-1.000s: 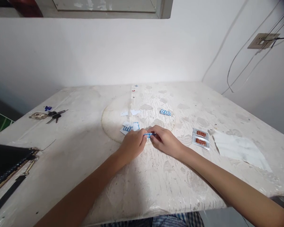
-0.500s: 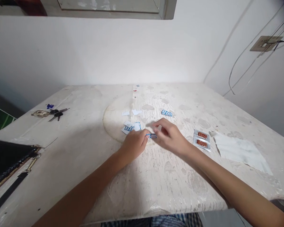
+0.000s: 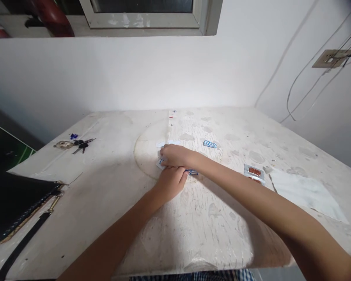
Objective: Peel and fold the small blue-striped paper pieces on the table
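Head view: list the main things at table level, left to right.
Black strapped bag → bunch of keys → blue-and-white strip held in the left hand → loose blue-and-white piece → blister pack → white sheet of cloth or paper.

Bare left hand point(image 3: 171, 184) and right hand point(image 3: 177, 156), blue-and-white checked clothing point(image 3: 206, 277).

Wall point(image 3: 163, 78) bright mid-frame, edges dimmer; table point(image 3: 111, 168) softly shadowed.
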`<state>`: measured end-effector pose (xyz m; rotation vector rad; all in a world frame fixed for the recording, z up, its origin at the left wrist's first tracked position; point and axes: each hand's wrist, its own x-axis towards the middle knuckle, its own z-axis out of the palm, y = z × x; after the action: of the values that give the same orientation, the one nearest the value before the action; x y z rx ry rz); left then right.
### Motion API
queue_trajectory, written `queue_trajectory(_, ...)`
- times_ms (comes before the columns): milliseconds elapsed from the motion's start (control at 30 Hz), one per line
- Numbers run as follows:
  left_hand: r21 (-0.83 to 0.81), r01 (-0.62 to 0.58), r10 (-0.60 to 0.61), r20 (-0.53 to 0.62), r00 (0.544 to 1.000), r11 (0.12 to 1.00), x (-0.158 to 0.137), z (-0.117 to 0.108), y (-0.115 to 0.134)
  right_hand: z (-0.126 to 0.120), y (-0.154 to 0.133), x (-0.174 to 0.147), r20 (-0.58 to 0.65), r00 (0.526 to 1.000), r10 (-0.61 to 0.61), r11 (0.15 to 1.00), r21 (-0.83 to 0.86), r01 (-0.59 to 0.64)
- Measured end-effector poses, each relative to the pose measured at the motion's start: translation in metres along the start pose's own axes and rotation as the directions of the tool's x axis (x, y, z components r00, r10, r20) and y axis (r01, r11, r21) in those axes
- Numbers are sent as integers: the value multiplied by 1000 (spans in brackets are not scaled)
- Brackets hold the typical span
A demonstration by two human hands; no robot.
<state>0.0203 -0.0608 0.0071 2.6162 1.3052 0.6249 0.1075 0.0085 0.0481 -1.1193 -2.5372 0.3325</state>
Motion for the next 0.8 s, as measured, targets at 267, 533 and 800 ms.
queue_trajectory(267,43,-23,23,3,1000,999,0,2,-1,5,1,-3,45,998,-34,967,-251,44)
queue_trajectory(533,38,-38,38,12,999,999,-1,1,-2,-22,17,-41,-203,979,21,1000,19,-18)
queue_trajectory(800,39,-24,24,8,1000,999,-1,2,-1,-30,9,-102,-30,963,267,753,630,-189)
